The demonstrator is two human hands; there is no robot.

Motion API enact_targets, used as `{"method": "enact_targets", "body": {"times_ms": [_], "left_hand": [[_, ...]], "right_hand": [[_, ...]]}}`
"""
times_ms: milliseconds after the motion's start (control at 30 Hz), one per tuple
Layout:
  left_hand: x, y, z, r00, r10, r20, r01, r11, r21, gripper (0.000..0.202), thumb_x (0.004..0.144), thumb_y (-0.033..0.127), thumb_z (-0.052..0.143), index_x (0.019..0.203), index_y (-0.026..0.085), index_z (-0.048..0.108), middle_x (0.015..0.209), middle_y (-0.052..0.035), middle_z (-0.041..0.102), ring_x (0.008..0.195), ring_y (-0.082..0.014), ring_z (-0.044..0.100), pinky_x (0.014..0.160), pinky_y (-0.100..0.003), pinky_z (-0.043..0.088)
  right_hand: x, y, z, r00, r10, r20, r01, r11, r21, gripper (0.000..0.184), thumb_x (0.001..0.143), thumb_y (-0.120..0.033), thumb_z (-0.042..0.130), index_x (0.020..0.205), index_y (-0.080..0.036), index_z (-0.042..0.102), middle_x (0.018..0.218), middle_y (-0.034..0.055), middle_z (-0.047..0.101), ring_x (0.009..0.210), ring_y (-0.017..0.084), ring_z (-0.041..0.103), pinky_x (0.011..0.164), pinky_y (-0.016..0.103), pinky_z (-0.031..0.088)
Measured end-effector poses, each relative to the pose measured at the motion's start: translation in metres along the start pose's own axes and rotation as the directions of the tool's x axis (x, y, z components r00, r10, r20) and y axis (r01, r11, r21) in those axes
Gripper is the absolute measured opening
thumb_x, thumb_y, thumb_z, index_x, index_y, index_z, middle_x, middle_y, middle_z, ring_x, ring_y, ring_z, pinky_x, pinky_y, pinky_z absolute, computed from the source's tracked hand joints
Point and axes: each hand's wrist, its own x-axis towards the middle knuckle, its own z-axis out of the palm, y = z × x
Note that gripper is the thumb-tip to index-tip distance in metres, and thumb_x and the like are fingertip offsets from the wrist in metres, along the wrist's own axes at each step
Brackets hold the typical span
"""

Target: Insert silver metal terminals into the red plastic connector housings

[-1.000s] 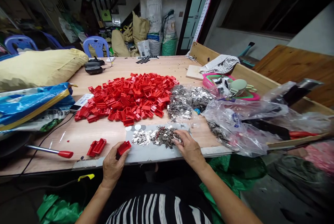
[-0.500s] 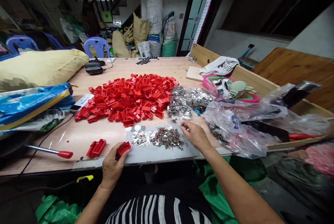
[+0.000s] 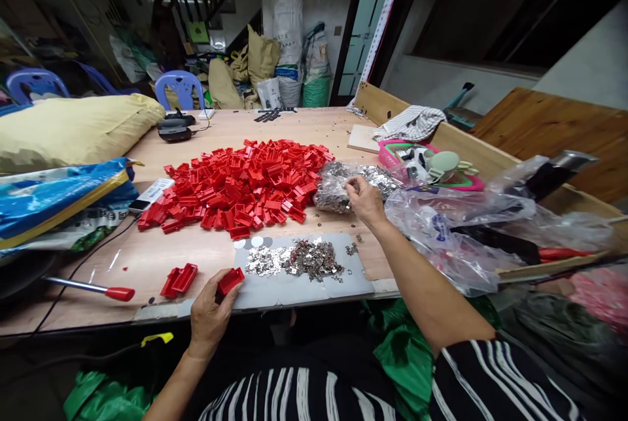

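My left hand point(image 3: 212, 316) is closed around a small red plastic box point(image 3: 230, 282) at the table's front edge, its hollow side facing up. My right hand point(image 3: 366, 202) reaches over a clear plastic bag of small metal pieces point(image 3: 332, 189). Its thumb and fingers are pinched at the bag; what they grip is too small to make out. Between the hands, a grey sheet point(image 3: 275, 291) bears a pile of shiny flat metal pieces point(image 3: 265, 259) and a darker pile of metal parts point(image 3: 316, 261). Two more red boxes point(image 3: 179, 280) lie left of my left hand.
A large heap of red boxes point(image 3: 245, 185) covers the table's middle. A tool handle with a red tip point(image 3: 119, 293) and a blue sack point(image 3: 63, 195) are at left. Plastic bags point(image 3: 441, 231) and a pink basket point(image 3: 392, 154) crowd the right.
My right hand has moved forward, from beside the metal piles up to the clear bag. My left hand still holds the red box in nearly the same place.
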Motion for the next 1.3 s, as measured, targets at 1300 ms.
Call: {"method": "enact_targets", "body": {"times_ms": [1300], "left_hand": [[-0.001,0.002,-0.002,0.999,-0.041,0.008,0.041,0.999,-0.015,0.037,0.084,0.039,0.061,0.114,0.019,0.059,0.106,-0.0076,0.071,0.096,-0.0218,0.068,0.084,-0.033,0.053]], "right_hand": [[-0.118,-0.005,-0.002,0.901,-0.081,0.427,0.04,0.994,0.105,0.014,0.084,-0.032,0.05,0.077,-0.021,0.055,0.071,-0.0002,0.061,0.066,0.016,0.054,0.063,0.026,0.04]]}}
